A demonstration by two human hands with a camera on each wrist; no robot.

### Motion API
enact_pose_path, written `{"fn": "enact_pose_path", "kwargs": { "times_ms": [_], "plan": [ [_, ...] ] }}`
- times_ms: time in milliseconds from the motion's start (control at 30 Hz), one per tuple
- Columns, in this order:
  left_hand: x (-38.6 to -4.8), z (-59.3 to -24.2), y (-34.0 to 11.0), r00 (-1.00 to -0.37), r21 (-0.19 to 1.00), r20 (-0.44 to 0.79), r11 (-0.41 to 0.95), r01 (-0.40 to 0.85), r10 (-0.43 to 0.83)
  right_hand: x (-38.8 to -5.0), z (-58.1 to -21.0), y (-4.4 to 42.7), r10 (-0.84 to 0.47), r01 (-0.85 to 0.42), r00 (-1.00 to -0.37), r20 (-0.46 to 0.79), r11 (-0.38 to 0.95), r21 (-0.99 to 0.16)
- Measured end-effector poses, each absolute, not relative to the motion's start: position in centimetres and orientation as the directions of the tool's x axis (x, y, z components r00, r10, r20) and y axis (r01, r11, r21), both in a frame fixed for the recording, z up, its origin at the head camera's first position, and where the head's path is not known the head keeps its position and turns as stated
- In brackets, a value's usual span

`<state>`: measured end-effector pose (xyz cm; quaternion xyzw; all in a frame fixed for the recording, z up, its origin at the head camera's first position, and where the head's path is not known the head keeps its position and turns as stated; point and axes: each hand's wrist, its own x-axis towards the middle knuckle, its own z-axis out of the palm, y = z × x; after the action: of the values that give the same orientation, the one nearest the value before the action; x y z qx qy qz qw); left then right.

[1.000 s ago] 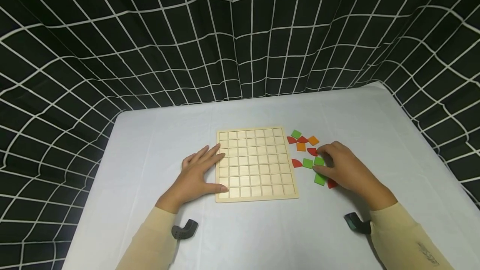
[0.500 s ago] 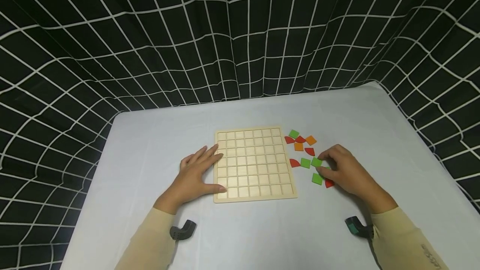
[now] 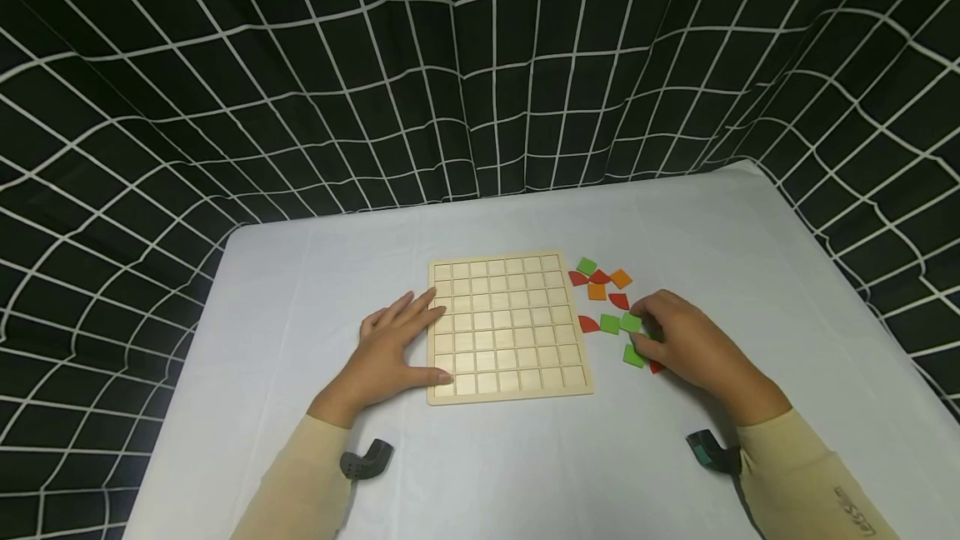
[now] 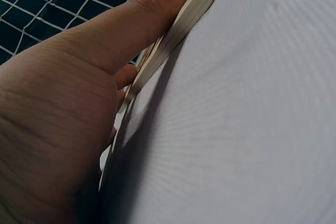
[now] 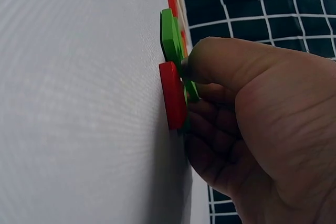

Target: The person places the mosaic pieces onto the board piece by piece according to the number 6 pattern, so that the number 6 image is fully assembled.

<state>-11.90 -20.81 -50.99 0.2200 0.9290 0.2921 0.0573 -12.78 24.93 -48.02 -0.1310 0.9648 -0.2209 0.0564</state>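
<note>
A light wooden grid board (image 3: 512, 397) lies flat on the white cloth. My left hand (image 3: 386, 361) is at its left side, fingers spread and tips on the board; the left wrist view has its thumb (image 4: 142, 22) on the rim. To the board's right, my right hand (image 3: 693, 348) pinches a green square tile (image 3: 631, 322) between thumb and fingertips, low among the pieces. Another green tile (image 3: 611, 324) and a red quarter-round (image 3: 588, 324) lie left of it. In the right wrist view, a red piece (image 5: 172, 95) stands beside the thumb, partly hiding the fingertips.
Above the right hand lie two orange squares (image 3: 597, 292), a green square (image 3: 587, 266) and several red quarter-rounds (image 3: 618, 301). Below it are a green tile (image 3: 633, 356) and a partly hidden red piece (image 3: 656, 367). A dark curtain with white grid lines (image 3: 495, 73) surrounds the table.
The right hand has shifted slightly left, closing round the green tile, which sits a little nearer its green neighbour. The left hand stays at the board; the head view has shifted slightly.
</note>
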Motion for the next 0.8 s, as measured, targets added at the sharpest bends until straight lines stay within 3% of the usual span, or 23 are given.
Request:
{"fn": "enact_pose_path", "kwargs": {
  "times_ms": [233, 533, 800],
  "plan": [
    [-11.85, -51.03, -20.83, -0.896, 0.569, 0.021, 0.732, 0.376, 0.444, -12.78, -47.82, 24.68, -0.320, -0.284, -0.947, -0.025, 0.872, -0.400],
    [-11.96, -51.27, -20.84, -0.895, 0.566, 0.017, 0.734, 0.376, 0.445, -12.89, -47.70, 24.59, -0.285, -0.204, -0.955, -0.080, 0.828, -0.522],
    [-11.97, -51.19, -20.83, -0.897, 0.560, 0.015, 0.739, 0.373, 0.442, -13.16, -47.90, 24.35, -0.335, -0.262, -0.940, -0.057, 0.822, -0.505]
  ]
}}
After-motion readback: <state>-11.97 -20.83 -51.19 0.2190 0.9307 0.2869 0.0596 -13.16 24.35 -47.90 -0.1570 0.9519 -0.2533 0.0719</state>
